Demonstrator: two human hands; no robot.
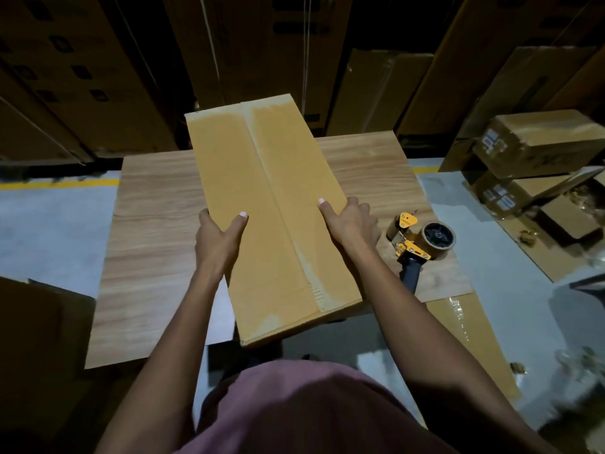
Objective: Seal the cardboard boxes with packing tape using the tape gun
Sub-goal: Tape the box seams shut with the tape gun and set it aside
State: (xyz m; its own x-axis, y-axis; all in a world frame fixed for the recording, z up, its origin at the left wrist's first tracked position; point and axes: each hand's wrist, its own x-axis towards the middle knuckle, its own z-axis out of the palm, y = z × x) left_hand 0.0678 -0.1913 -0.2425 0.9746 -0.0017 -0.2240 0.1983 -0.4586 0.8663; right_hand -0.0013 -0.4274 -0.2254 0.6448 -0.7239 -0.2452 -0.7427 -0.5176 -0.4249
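Head view, steeply down, close over table (pixel 157 224)

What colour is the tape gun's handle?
Dark, nearly black; the tape gun frame above it is yellow. Head view shows it.

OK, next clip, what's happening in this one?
A person holds a long cardboard box by its two sides on a wooden table, left hand and right hand each with the thumb on top. A strip of tape already runs along the box's centre seam. The tape gun lies on the table, right of the box, in neither hand. More boxes are stacked behind and to the right.
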